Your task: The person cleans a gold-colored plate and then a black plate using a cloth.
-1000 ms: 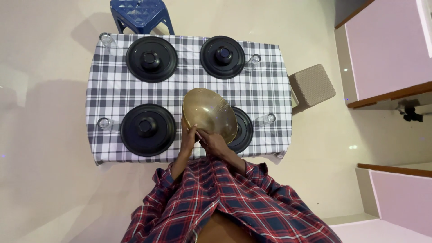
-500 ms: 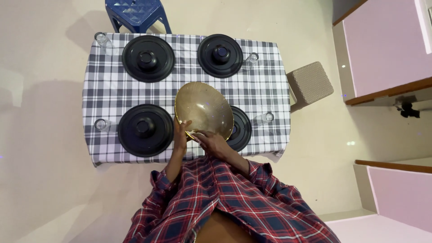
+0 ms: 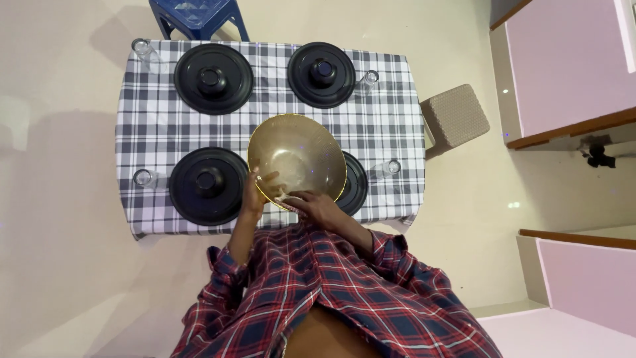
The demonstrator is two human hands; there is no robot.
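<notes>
I hold a large translucent amber bowl (image 3: pixel 296 156) above the near middle of a table covered in a grey checked cloth (image 3: pixel 159 129). My left hand (image 3: pixel 255 192) grips the bowl's near left rim. My right hand (image 3: pixel 317 207) holds the near rim from below on the right. The bowl hides much of the near right black plate (image 3: pixel 354 189).
Three more black plates, each with a black bowl on it, sit at far left (image 3: pixel 213 78), far right (image 3: pixel 322 74) and near left (image 3: pixel 207 185). A clear glass (image 3: pixel 143 178) stands beside each plate. A blue stool (image 3: pixel 197 14) is beyond the table, a woven beige stool (image 3: pixel 456 116) to its right.
The bowl has shifted left and slightly farther over the table, and its opening has tipped more toward me. My left hand slid along the rim to the left.
</notes>
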